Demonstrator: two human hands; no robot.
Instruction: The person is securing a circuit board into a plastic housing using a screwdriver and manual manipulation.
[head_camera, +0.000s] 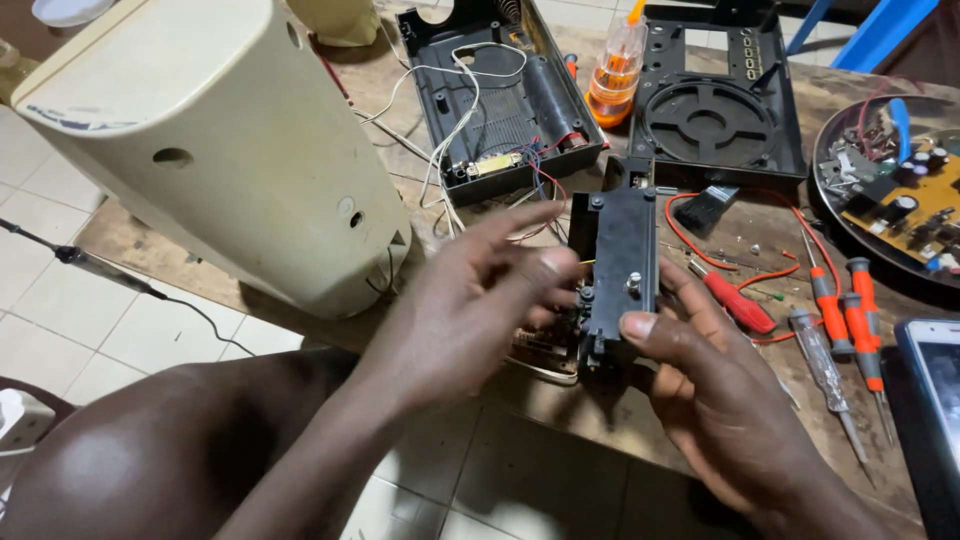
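Note:
Both hands hold a black plastic and metal module (618, 270) upright over the near edge of the wooden table (560, 420). My right hand (700, 390) grips its lower right side, thumb on the front face. My left hand (470, 305) touches its left side with fingers spread, thumb near the top edge. A circuit board with wires (545, 350) hangs behind the module, partly hidden by my left hand. Red and blue wires (545, 185) run from it toward an open black casing (505, 95).
A large cream housing (220, 150) stands at left. A second black casing half (715, 110), an orange bottle (615, 75), a small brush (705, 210), several red screwdrivers (840, 310), a round tray of parts (900, 190) and a phone (935, 400) lie at right.

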